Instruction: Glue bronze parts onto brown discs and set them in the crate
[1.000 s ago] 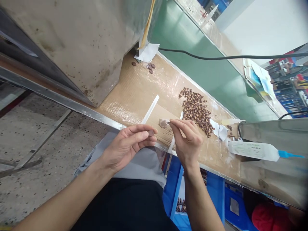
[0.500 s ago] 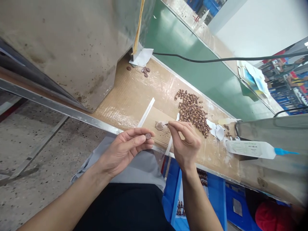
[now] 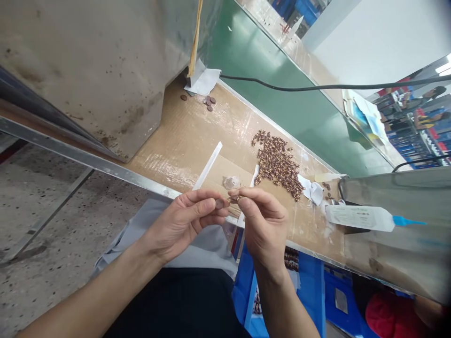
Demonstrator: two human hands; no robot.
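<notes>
Between the thumb and fingers of my left hand (image 3: 192, 218) is a small round brown disc (image 3: 220, 203). My right hand (image 3: 266, 223) pinches a tiny brown-and-gold piece (image 3: 234, 199) right beside that disc; whether the two touch, I cannot tell. Just beyond the fingertips sits a small transparent dish (image 3: 231, 181) on a cardboard sheet (image 3: 225, 166) edged by white strips. To the right of the dish lies a large pile of small brown-and-gold parts (image 3: 278, 164).
Several loose brown discs (image 3: 209, 101) lie near a metal housing (image 3: 105, 70) at the left. A white bottle with a blue nozzle (image 3: 359, 218) lies at the right. Below the bench edge is a blue crate (image 3: 310, 286). A black cable (image 3: 299, 88) crosses above the green belt (image 3: 253, 56).
My right hand has come back from the transparent dish toward my left hand, bringing its small piece up to the disc. My left hand keeps its hold on the disc.
</notes>
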